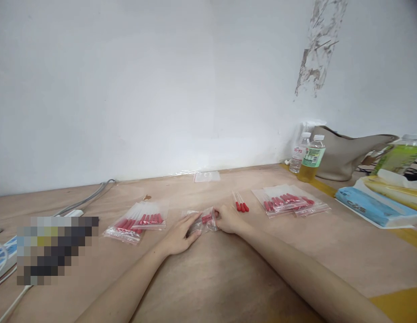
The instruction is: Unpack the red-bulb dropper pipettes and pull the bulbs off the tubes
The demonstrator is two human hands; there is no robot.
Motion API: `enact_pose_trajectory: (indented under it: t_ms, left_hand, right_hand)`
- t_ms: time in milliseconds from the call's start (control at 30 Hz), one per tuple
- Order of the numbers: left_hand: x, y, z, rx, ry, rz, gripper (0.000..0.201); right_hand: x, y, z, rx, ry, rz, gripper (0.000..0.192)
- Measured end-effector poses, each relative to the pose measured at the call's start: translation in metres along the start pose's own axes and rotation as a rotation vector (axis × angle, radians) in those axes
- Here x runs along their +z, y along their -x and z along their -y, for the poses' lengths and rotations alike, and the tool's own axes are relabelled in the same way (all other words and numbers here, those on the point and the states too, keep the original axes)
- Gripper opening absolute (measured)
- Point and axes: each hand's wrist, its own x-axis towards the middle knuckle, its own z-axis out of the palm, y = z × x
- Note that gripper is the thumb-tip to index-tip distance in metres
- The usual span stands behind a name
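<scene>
Hands meet at a small clear bag (204, 220) on the counter (228, 278): left hand (180, 234) flat on it, right hand (228, 219) pinching its end. Filled bags (136, 222) lie left of it, more (291, 202) right. Loose red-capped droppers (241, 204) just right of it look unpacked yet.

No legible text found. Bottle labels (312, 156) printed but too small and blurred to be read. Blue packet (370, 205) marked with dark characters, undecipherable. Left-hand patch (54, 249) pixelated.
</scene>
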Motion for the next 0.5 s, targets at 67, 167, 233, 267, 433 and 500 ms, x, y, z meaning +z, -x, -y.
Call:
enact_pose_trajectory:
  t_ms: [67, 167, 233, 267, 433, 500]
  left_hand:
    - [-0.001, 0.0, 0.0, 0.0, -0.005, 0.006, 0.054]
    - [-0.001, 0.001, 0.0, 0.008, -0.01, 0.01, 0.053]
    - [0.0, 0.001, 0.0, 0.007, -0.013, 0.014, 0.053]
    - [0.0, 0.001, -0.001, 0.002, -0.014, 0.017, 0.054]
    - [-0.001, 0.003, -0.002, -0.008, -0.039, 0.023, 0.053]
    - [-0.001, 0.003, -0.002, -0.009, -0.066, 0.037, 0.051]
  right_hand:
    - [0.001, 0.0, 0.001, 0.007, -0.097, -0.032, 0.014]
    - [0.007, 0.0, -0.003, 0.01, -0.244, -0.04, 0.015]
    - [0.013, -0.002, -0.007, 0.016, -0.328, -0.021, 0.014]
    - [0.015, -0.003, -0.009, 0.021, -0.373, -0.009, 0.014]
    - [0.011, -0.004, -0.018, 0.071, -0.575, 0.019, 0.011]
    - [0.0, 0.0, -0.022, 0.123, -0.698, 0.009, 0.015]
